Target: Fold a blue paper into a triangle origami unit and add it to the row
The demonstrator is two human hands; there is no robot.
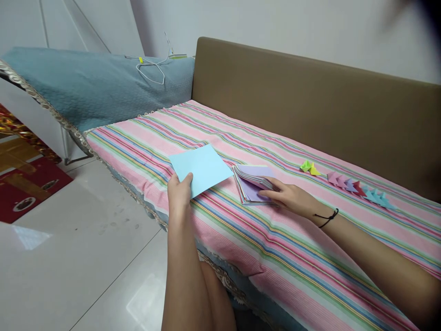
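A light blue square sheet of paper (200,168) is pinched at its near left edge by my left hand (179,191), thumb on top. My right hand (287,195), with a black cord round the wrist, grips the right edge of a stack of coloured paper (253,174). Its upper sheets are lifted and curled up between thumb and fingers, and a purple sheet shows beneath them. The lower part of the stack rests on the striped cloth. The blue sheet lies just left of the stack.
Folded paper pieces in pink, purple, red and blue (358,189) stand in a row at the right, with a green and yellow pair (309,168) beside them. Striped cloth (220,230) covers the seat. A white cable (151,69) lies on the blue armrest (103,87). A red box (34,188) stands at left.
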